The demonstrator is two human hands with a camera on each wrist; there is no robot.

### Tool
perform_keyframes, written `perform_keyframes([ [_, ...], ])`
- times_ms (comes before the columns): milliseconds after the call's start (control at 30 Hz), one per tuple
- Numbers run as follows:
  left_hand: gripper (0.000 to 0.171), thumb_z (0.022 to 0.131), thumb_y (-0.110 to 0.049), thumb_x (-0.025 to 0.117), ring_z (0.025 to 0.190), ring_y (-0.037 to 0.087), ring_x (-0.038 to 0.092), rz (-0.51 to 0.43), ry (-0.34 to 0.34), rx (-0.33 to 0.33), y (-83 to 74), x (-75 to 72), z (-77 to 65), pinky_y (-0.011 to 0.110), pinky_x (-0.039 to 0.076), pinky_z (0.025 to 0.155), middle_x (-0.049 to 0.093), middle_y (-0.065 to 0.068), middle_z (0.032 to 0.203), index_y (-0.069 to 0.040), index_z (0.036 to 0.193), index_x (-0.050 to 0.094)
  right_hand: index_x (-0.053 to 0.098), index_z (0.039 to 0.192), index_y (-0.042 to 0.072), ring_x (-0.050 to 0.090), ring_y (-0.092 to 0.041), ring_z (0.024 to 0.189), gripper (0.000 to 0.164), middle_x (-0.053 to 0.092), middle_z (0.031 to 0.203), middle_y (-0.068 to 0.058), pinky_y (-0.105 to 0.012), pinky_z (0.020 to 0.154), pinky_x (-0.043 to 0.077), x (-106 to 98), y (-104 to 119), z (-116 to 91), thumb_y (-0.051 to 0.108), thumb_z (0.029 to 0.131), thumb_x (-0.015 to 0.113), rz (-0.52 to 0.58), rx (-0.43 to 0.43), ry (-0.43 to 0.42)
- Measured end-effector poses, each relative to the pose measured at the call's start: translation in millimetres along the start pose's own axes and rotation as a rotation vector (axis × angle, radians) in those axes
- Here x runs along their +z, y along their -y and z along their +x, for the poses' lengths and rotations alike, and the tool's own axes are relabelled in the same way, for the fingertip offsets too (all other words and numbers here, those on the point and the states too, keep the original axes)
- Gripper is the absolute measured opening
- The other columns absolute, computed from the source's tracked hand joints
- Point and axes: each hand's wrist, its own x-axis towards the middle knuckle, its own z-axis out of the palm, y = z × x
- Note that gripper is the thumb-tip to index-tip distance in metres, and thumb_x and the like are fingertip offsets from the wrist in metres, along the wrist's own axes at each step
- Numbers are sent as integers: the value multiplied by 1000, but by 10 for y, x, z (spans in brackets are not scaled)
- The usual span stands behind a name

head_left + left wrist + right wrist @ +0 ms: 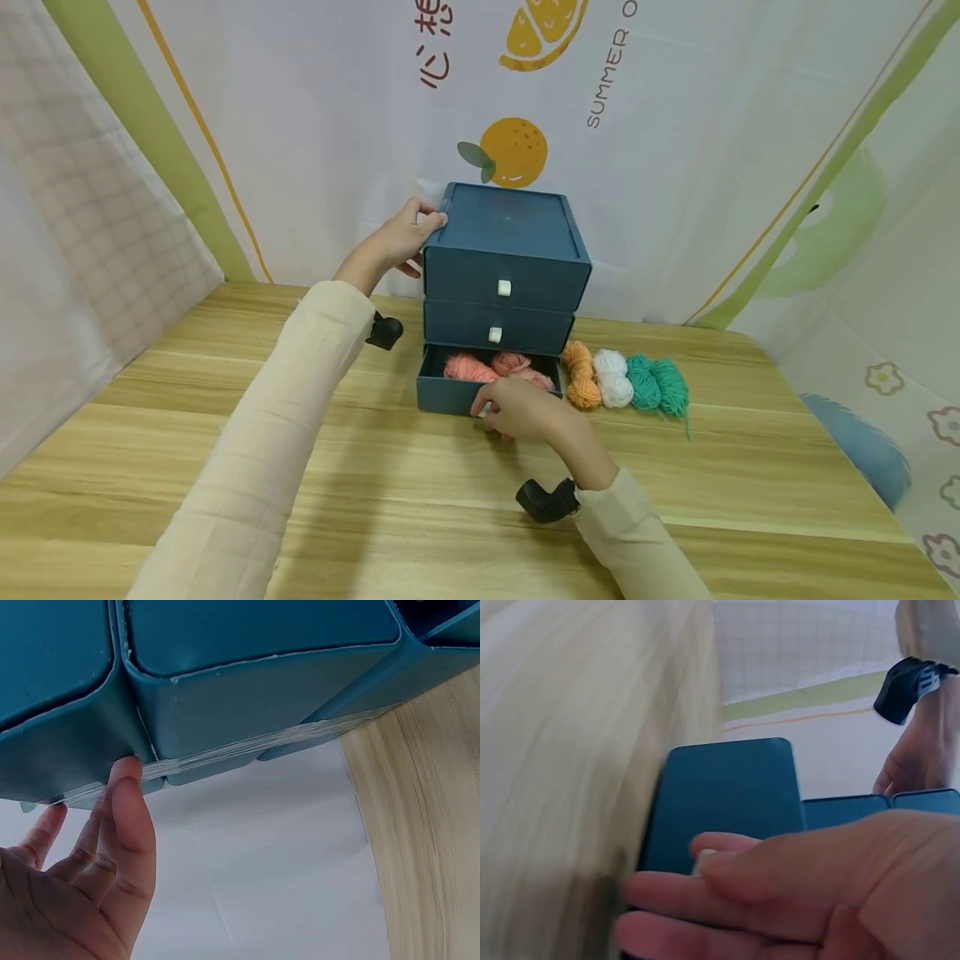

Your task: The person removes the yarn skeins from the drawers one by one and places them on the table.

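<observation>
A dark blue three-drawer cabinet (506,221) stands on the table, its lowest drawer (442,394) pulled out. Inside lie coral-pink yarn (467,367) and dusty-pink yarn (517,367). My right hand (517,408) is at the front of that drawer. Thumb and finger pinch its small white knob (703,861), which is mostly hidden by the fingers. My left hand (401,236) rests against the cabinet's upper left side, thumb at the top edge. In the left wrist view, its extended fingers (129,817) touch the side beside a strip of clear tape (247,746).
Right of the cabinet, orange yarn (581,375), white yarn (613,377) and green yarn (660,383) lie in a row on the wooden table (420,508). The upper two drawers, with white knobs, are closed. A printed curtain (337,125) hangs close behind.
</observation>
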Motion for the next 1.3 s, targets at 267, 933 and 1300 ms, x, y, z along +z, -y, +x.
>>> perform_keyframes([
  [267,50,99,-44,29,80,27,57,5,8,-2,5,2,14,45,52,79,48,22,125,-14,138,22,66,109,8,66,-19,65,21,66,88,-3,-30,75,49,-25,94,-96,5,90,57,-11,-2,108],
  [933,48,100,-43,29,78,26,57,12,4,3,-5,1,2,37,53,70,49,21,123,-14,137,24,64,115,14,62,-9,79,24,68,91,3,-25,70,48,-64,215,-230,11,91,57,-43,40,271],
  [1300,48,99,-43,29,79,26,57,9,2,6,2,7,12,41,53,73,49,21,123,-14,138,24,63,116,18,59,-5,95,26,65,106,6,-26,80,49,-76,242,-275,15,90,60,-87,36,312],
])
